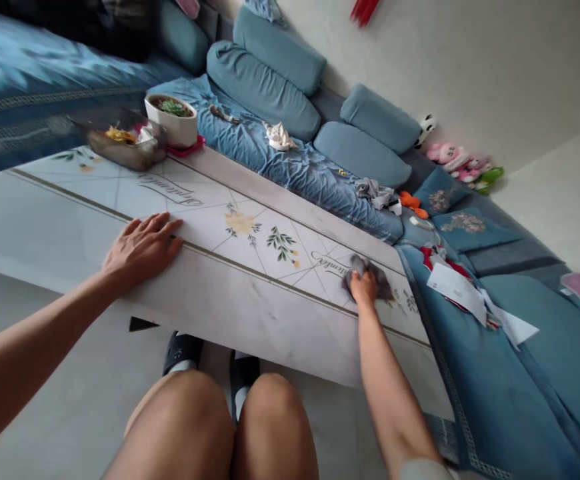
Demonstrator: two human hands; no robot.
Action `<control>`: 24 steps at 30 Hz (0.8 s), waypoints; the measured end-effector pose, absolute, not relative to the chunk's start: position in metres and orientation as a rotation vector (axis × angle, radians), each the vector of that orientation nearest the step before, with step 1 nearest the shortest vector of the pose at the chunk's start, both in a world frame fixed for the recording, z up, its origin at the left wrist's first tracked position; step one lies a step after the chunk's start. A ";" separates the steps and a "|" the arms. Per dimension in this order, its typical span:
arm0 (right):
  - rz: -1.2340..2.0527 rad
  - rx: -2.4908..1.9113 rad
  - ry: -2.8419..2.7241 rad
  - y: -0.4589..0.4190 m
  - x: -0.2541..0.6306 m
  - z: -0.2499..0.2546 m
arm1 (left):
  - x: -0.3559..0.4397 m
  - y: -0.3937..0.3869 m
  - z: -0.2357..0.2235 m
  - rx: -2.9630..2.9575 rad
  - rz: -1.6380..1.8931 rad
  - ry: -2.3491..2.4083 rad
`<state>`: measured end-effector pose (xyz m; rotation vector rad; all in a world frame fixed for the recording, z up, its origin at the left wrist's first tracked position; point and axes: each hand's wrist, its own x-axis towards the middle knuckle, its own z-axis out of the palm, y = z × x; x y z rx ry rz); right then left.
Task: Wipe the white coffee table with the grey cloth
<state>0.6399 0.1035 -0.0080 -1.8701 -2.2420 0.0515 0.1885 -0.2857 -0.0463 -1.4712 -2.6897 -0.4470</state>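
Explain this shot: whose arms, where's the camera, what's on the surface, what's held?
No machine here: these are a person's own bare arms, filmed by one camera worn on their head, looking down past their knees. There is only this one view, and it is tilted. The left hand lies flat on a marble-look table printed with flowers. The right hand holds a grey cloth against it. Farther along the table stand a white pot with a succulent and a glass dish of food.

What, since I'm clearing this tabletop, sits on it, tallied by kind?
White pot with a succulent: 1
Red mat: 1
Glass dish of food: 1
Grey cloth: 1
Total: 4
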 end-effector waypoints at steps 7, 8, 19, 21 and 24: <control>0.277 -0.808 -2.736 -0.036 0.415 -0.048 | 0.192 -0.288 -0.035 -1.482 -0.439 -2.751; 0.327 -0.660 -2.762 -0.058 0.415 -0.053 | 0.192 -0.288 -0.034 -1.488 -0.442 -2.757; 0.203 -1.614 -2.356 0.037 0.758 -0.043 | 0.186 -0.286 -0.054 -1.483 -0.446 -2.660; 0.120 -1.890 -2.240 0.081 0.755 -0.025 | 0.187 -0.286 -0.053 -1.483 -0.443 -2.658; 0.059 -2.001 -2.186 0.130 0.687 -0.005 | 0.189 -0.285 -0.051 -1.472 -0.461 -2.655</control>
